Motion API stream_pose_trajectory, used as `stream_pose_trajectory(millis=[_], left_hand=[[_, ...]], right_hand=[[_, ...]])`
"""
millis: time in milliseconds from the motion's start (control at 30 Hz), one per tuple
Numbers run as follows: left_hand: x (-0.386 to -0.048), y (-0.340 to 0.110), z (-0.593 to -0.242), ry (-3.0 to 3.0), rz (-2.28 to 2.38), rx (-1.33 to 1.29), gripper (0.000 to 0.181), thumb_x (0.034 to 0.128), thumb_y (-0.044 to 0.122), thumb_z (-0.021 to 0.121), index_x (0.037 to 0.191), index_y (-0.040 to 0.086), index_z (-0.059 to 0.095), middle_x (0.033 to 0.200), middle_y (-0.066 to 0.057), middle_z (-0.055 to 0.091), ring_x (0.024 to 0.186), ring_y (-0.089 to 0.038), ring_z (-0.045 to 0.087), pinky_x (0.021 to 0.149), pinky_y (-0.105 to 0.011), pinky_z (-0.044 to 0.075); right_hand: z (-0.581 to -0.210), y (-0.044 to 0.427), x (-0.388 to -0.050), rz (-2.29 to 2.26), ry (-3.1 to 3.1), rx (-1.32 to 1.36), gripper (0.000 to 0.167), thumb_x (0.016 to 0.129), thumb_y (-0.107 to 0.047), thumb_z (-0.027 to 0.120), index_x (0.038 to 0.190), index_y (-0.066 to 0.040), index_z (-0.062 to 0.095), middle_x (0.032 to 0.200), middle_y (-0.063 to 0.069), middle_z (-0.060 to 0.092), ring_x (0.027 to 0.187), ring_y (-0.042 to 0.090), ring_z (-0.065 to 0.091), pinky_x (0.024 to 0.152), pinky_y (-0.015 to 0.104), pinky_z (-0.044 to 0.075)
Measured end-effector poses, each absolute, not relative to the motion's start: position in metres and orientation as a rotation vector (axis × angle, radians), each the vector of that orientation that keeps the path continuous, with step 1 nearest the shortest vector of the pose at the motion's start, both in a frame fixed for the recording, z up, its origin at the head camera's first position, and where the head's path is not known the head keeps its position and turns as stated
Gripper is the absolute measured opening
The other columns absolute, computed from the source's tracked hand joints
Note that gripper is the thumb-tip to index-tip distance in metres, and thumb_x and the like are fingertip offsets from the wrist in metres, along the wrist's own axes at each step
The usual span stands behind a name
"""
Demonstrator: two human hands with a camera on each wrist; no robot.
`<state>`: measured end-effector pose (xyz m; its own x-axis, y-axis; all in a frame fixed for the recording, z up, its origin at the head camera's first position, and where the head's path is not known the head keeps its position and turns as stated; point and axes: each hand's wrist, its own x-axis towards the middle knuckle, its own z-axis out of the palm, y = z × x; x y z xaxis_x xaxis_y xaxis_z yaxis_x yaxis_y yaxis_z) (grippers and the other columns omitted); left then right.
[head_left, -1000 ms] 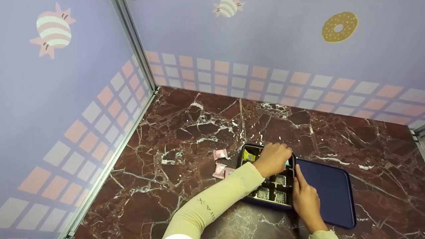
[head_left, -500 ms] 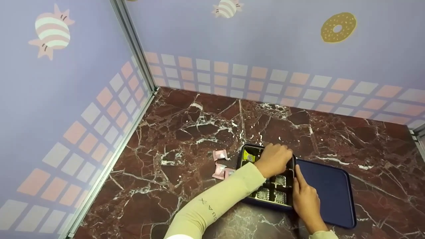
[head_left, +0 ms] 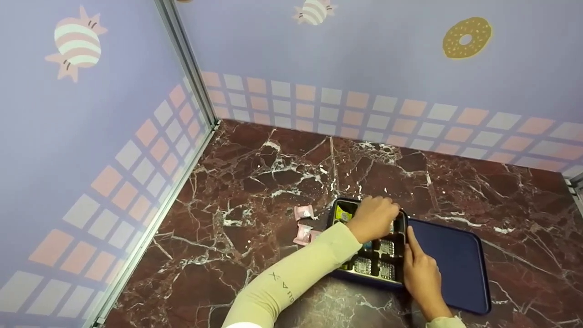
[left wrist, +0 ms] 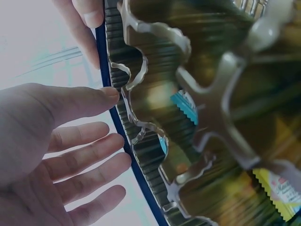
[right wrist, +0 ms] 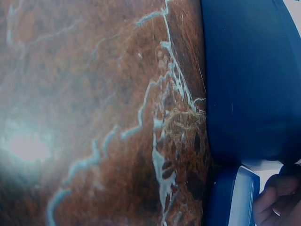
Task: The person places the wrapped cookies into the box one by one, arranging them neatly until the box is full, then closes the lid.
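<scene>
A dark blue box (head_left: 366, 283) holds a clear plastic tray (left wrist: 216, 101) with several compartments. My left hand (head_left: 374, 219) is at the box's far right corner, its thumb on the tray's edge and its other fingers outside the blue rim. My right hand (head_left: 422, 275) grips the right side of the box, index finger along the wall; the right wrist view shows only part of it. A yellow-wrapped candy (head_left: 343, 214) sits in the far left compartment, and a blue-wrapped candy (left wrist: 186, 106) shows in the left wrist view. My left hand and sleeve hide part of the tray.
A flat dark blue lid (head_left: 460, 269) lies right of the box. Several pink-wrapped candies (head_left: 304, 212) lie to its left, one partly behind the sleeve. White bits are scattered on the marbled table (head_left: 255, 191) beyond the box. Patterned walls (head_left: 382, 50) stand behind and at left.
</scene>
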<state>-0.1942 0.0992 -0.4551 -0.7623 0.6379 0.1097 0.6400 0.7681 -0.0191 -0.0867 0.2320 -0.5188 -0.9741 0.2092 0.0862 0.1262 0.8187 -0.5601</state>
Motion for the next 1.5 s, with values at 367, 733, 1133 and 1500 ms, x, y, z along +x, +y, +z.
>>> stream_pose_trajectory(millis=[367, 733, 1133, 1500], left_hand=[[-0.188, 0.096, -0.449, -2.855, -0.024, -1.049, 0.014, 0.0830, 0.020, 0.067, 0.097, 0.023, 0.068, 0.092, 0.007, 0.069, 0.078, -0.012, 0.063, 0.070, -0.026, 0.050], [-0.184, 0.088, -0.442, -2.833, 0.010, -1.071, 0.018, 0.0842, 0.018, 0.064, 0.101, 0.022, 0.069, 0.095, 0.006, 0.069, 0.078, -0.012, 0.065, 0.074, -0.028, 0.053], [-0.181, 0.067, -0.436, -2.795, 0.004, -1.042, 0.017, 0.0823, 0.029, 0.070, 0.097, 0.021, 0.069, 0.090, 0.006, 0.070, 0.073, -0.013, 0.065, 0.064, -0.028, 0.054], [-0.181, 0.052, -0.430, -2.852, 0.023, -1.028, 0.019, 0.0824, 0.026, 0.069, 0.100, 0.020, 0.069, 0.092, 0.005, 0.069, 0.074, -0.013, 0.065, 0.064, -0.028, 0.053]], right_hand=[[-0.519, 0.233, -0.086, 0.873, -2.853, -0.267, 0.046, 0.104, -0.027, 0.038, 0.149, -0.021, 0.037, 0.114, 0.040, 0.057, 0.091, 0.057, 0.060, 0.068, 0.065, 0.045], [-0.520, 0.233, -0.087, 0.870, -2.849, -0.267, 0.046, 0.104, -0.028, 0.036, 0.149, -0.022, 0.036, 0.112, 0.040, 0.058, 0.090, 0.056, 0.060, 0.067, 0.065, 0.045], [-0.520, 0.233, -0.086, 0.871, -2.862, -0.279, 0.047, 0.104, -0.028, 0.037, 0.150, -0.022, 0.035, 0.117, 0.039, 0.057, 0.093, 0.056, 0.060, 0.070, 0.066, 0.045], [-0.519, 0.233, -0.087, 0.858, -2.890, -0.272, 0.047, 0.104, -0.029, 0.035, 0.151, -0.022, 0.033, 0.113, 0.040, 0.057, 0.092, 0.057, 0.060, 0.068, 0.065, 0.046]])
